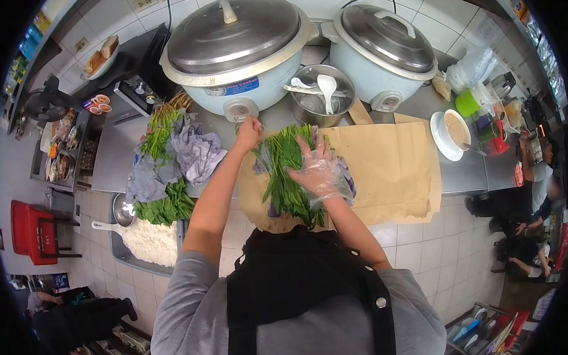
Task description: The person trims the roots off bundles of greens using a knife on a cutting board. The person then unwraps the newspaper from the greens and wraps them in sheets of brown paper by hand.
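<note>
Right hand [317, 169] spreads on the leaves [283, 164], maybe to steady them; left hand [250, 133] beside them: can't tell if pinching.

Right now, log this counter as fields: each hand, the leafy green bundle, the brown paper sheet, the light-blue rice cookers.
Left hand: bare, curled closed; contents unclear
Right hand: spread, clear plastic glove
Leafy green bundle: under right hand, over brown paper sheet
Brown paper sheet: extends right of bundle
Large light-blue rice cooker: steel lid on
Smaller light-blue rice cooker: steel lid on
</note>
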Demonstrator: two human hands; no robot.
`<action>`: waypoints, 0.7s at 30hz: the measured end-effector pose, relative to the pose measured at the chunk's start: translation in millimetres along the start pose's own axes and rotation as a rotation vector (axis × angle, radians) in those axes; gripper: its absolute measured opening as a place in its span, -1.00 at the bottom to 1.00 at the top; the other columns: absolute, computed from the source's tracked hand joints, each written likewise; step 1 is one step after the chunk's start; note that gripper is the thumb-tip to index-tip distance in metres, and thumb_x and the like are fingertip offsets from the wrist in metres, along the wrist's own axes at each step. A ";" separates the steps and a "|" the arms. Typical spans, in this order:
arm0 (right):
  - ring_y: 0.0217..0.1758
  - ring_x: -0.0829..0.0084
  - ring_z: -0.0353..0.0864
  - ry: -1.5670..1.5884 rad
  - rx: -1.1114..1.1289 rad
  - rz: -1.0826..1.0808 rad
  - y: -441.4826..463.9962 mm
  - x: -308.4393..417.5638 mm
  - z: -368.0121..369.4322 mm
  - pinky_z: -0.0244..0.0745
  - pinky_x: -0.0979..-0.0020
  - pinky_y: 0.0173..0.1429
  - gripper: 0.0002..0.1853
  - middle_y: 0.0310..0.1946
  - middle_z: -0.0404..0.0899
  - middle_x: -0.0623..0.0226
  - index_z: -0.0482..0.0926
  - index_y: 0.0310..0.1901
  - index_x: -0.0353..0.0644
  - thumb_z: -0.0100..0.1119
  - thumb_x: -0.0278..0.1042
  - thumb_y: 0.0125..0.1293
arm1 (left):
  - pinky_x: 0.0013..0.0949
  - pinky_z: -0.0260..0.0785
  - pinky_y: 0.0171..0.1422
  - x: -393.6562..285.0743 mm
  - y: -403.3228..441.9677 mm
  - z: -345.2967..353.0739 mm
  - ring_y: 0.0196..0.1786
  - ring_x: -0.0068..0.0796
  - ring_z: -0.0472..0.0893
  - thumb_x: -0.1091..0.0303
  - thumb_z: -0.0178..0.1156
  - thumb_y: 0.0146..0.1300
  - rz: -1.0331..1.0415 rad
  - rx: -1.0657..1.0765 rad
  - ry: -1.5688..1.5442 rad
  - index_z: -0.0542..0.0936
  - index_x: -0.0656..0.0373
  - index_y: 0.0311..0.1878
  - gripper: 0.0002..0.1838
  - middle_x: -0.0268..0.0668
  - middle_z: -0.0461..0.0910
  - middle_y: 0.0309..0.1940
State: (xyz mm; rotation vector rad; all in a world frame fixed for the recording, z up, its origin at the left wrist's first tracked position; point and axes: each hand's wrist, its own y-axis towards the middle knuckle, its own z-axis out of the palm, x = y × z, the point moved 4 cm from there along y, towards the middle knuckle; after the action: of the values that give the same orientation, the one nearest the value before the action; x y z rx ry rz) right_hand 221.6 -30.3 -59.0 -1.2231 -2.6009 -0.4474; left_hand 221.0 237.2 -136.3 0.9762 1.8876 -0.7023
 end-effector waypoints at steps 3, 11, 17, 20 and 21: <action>0.50 -0.24 0.12 0.018 -0.003 0.004 -1.2 -1.3 -1.3 0.10 -0.28 0.41 0.00 0.55 -0.04 -0.04 0.24 0.49 0.29 0.43 0.21 -0.05 | -0.42 0.41 -0.14 -12.3 -15.1 -1.4 -0.26 -0.57 0.51 0.42 0.05 0.48 -0.087 0.051 -0.436 0.41 0.19 -0.09 -0.92 -0.35 0.52 -0.29; 0.47 -0.22 0.13 0.023 -0.002 -0.004 -1.4 -0.9 -2.0 0.11 -0.24 0.41 0.03 0.56 -0.06 0.00 0.24 0.49 0.28 0.48 0.17 -0.08 | -0.46 0.41 -0.07 -61.5 -58.9 -12.8 -0.19 -0.59 0.52 0.46 0.04 0.50 0.220 -0.167 -0.380 0.49 0.17 0.00 -0.90 -0.39 0.52 -0.25; 0.48 -0.17 0.14 0.067 0.010 -0.006 -2.0 -2.5 -9.9 0.17 -0.22 0.39 0.01 0.57 -0.07 0.09 0.24 0.48 0.28 0.49 0.13 -0.08 | -0.51 0.37 -0.08 -87.2 -56.3 -25.6 -0.18 -0.65 0.50 0.48 0.03 0.49 0.187 -0.231 -0.533 0.57 0.17 -0.06 -0.87 -0.45 0.52 -0.25; 0.47 -0.18 0.20 0.058 0.022 -0.012 -6.2 -8.5 -14.7 0.23 -0.18 0.38 0.03 0.56 -0.04 -0.06 0.22 0.50 0.23 0.46 0.20 -0.04 | -0.54 0.35 -0.08 -88.3 -57.7 -33.7 -0.19 -0.66 0.48 0.47 0.03 0.49 0.205 -0.243 -0.474 0.58 0.16 -0.04 -0.86 -0.45 0.52 -0.27; 0.47 -0.18 0.20 0.058 0.023 -0.013 -8.1 -14.0 -11.5 0.23 -0.18 0.38 0.03 0.56 -0.04 -0.06 0.22 0.50 0.23 0.46 0.20 -0.04 | -0.55 0.34 -0.07 -83.2 -56.1 -35.2 -0.20 -0.66 0.47 0.46 0.03 0.48 0.214 -0.235 -0.410 0.59 0.16 -0.03 -0.85 -0.45 0.51 -0.28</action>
State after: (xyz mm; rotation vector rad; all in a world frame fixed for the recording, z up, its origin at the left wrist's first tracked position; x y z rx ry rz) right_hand 224.9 -49.4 -54.4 -1.1690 -2.5593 -0.4477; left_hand 184.1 205.4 -41.7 0.7980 1.4445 -0.4955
